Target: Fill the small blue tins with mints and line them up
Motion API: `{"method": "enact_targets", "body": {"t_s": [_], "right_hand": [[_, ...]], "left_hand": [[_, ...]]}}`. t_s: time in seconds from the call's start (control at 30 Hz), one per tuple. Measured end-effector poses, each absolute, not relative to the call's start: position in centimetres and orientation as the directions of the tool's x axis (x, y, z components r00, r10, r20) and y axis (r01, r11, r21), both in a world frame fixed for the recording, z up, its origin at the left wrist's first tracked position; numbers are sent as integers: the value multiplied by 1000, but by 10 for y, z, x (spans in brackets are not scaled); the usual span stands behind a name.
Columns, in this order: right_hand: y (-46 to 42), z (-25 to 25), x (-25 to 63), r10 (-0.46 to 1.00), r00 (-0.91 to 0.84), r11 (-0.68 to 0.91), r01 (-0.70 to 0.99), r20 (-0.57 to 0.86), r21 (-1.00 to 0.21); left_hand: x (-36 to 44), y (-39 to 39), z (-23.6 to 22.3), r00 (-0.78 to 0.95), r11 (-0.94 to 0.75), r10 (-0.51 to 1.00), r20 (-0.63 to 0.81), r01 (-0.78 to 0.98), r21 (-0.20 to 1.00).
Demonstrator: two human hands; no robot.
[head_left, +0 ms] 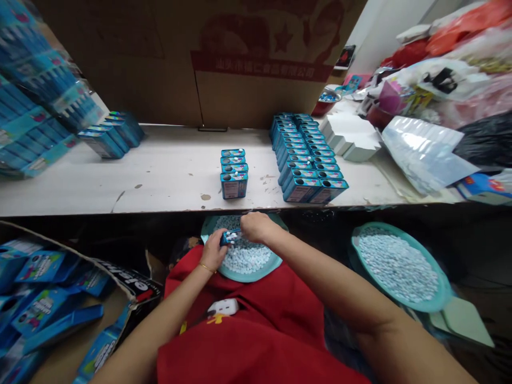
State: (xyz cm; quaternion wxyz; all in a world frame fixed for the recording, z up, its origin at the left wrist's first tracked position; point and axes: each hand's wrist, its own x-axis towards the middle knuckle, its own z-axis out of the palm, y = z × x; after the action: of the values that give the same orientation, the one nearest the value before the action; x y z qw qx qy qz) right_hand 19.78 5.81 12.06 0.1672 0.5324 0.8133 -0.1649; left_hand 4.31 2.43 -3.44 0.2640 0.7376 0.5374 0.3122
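My left hand (213, 250) is wrapped round a small blue box (225, 239), tilted over a turquoise basin (242, 277) in my lap. White pellets show at the open end of the box. Close to that end, my right hand (256, 226) is closed, and what it grips is hidden. Pale candy-like pellets (250, 258) fill the basin beneath both hands. On the shelf in front stands a short row of blue boxes (234, 185), with a few white pellets lying on top.
A double row of blue boxes (302, 189) stands right of centre before a large carton (256, 101). Several blue boxes (104, 143) stand at left. A second pellet-filled basin (444, 304) sits lower right. Lower left, an open carton (60, 354) holds more blue boxes. White pieces (352, 140) lie stacked rightward.
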Motion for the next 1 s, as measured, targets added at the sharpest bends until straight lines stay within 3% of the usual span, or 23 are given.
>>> {"method": "enact_targets", "body": {"t_s": [0.17,0.3,0.4,0.53,0.83,1.0], "right_hand": [[50,110,239,838,-372,349,928,-400,-131],[49,44,276,882,-279,180,944,-380,-277],[42,-13,267,904,-143,58,975,-403,-216],[24,-58,232,869,-225,119,960,-441,-256],[24,-70,246,775,-440,175,839,-453,-515],[28,-30,268,765,-487,9,663,-421,-749]], "left_hand": [[33,24,-27,132,-219,976,175,591,776],[19,23,-17,20,-148,985,171,602,785],[13,22,-14,-27,-121,984,174,613,781],[12,20,-13,-36,-107,986,164,621,776],[13,20,-6,-55,-70,990,130,610,790],[15,22,-8,-47,-77,990,133,611,788]]}}
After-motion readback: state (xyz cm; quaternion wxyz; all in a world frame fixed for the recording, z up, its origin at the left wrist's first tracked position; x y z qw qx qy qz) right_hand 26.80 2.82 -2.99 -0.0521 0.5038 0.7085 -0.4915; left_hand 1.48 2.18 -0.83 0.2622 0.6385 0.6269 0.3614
